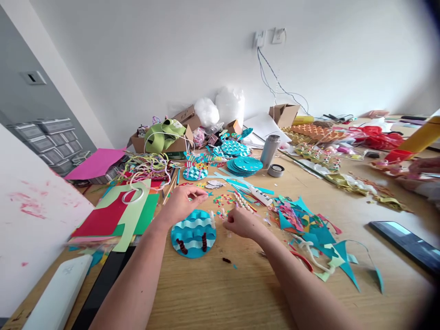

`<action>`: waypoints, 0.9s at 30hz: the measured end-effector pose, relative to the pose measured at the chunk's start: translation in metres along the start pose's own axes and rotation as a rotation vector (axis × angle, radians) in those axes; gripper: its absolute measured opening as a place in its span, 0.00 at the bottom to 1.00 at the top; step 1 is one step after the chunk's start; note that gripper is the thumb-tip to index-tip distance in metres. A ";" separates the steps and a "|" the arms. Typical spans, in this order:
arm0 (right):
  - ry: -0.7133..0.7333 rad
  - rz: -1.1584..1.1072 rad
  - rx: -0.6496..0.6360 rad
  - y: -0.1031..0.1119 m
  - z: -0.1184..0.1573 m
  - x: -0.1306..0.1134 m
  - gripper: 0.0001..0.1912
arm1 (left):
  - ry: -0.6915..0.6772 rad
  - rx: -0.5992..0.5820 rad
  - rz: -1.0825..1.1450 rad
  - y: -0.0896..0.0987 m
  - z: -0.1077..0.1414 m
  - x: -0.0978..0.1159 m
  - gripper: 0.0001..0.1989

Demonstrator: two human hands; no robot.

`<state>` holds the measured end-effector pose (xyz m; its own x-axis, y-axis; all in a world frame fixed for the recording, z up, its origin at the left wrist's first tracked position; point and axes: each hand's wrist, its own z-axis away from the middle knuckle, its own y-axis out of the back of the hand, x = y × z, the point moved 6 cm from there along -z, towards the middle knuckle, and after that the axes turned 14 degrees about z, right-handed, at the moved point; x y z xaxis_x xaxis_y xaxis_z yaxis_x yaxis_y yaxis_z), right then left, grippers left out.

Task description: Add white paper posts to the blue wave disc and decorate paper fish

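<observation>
My left hand (185,201) is closed in a pinch above the far edge of a round blue paper disc (193,252). A tiny blue bit shows by its fingertips, but I cannot tell whether it is held. Wavy blue and white paper strips cross the disc, with two dark brown fuzzy stem pieces (204,242) near its front. My right hand (242,223) is closed just right of the disc, and what its fingers hold, if anything, is hidden. Small colourful paper bits (223,200) lie scattered between and beyond the hands. Past the right hand lies a white glue tube (260,196).
A stack of blue discs (244,166), a metal flask (270,151) and a tape roll (276,170) stand behind. Paper scraps (319,236) and a phone (409,243) lie right; coloured sheets (103,215) lie left. Another person's hand (424,166) shows at the right edge.
</observation>
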<state>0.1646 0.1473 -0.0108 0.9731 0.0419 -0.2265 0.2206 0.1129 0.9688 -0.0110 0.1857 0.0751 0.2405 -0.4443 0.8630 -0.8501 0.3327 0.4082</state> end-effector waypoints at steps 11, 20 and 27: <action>-0.270 0.161 0.197 0.027 -0.007 0.059 0.15 | 0.069 0.029 0.030 0.018 -0.001 -0.006 0.16; -0.200 0.254 0.044 0.005 -0.008 0.059 0.03 | 0.091 0.010 -0.013 0.016 -0.003 -0.009 0.16; -0.150 -0.238 0.205 0.031 -0.004 0.040 0.09 | 0.068 0.016 0.069 0.015 -0.003 -0.007 0.15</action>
<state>0.2100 0.1566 0.0099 0.8883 -0.1101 -0.4459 0.4364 -0.1004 0.8942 -0.0245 0.1962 0.0759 0.2118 -0.3634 0.9072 -0.8731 0.3466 0.3427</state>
